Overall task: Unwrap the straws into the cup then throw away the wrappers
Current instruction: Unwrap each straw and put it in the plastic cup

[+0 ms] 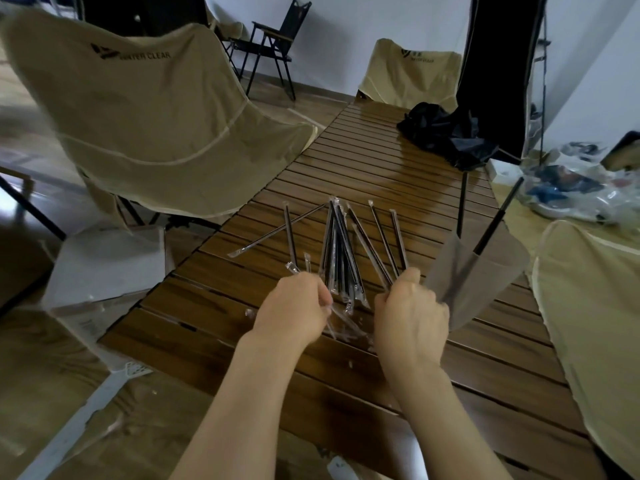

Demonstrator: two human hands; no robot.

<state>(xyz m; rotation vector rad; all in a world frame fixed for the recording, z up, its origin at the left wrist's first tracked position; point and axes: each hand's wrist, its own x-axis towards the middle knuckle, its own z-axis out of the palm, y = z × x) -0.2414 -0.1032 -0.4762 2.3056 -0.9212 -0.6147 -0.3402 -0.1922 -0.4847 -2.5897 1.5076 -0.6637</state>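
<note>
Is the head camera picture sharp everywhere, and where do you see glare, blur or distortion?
In the head view, the cup beside the right hand is smeared by motion blur; the left hand and the clear wrapper it pinches are soft too. Pale glare lies on the far table slats. The wide lens bends the table edges and the beige chair outward.

Brown slatted wooden tabletop (398,188) runs near to far. Large beige fabric camp chair (145,126) at left; second beige chair (412,74) at far end; third (595,323) at right edge. Crumpled black fabric (446,133) on far right tabletop. Black folding chair (273,43) by far wall. Grey cardboard box (107,265) on floor, left.
</note>
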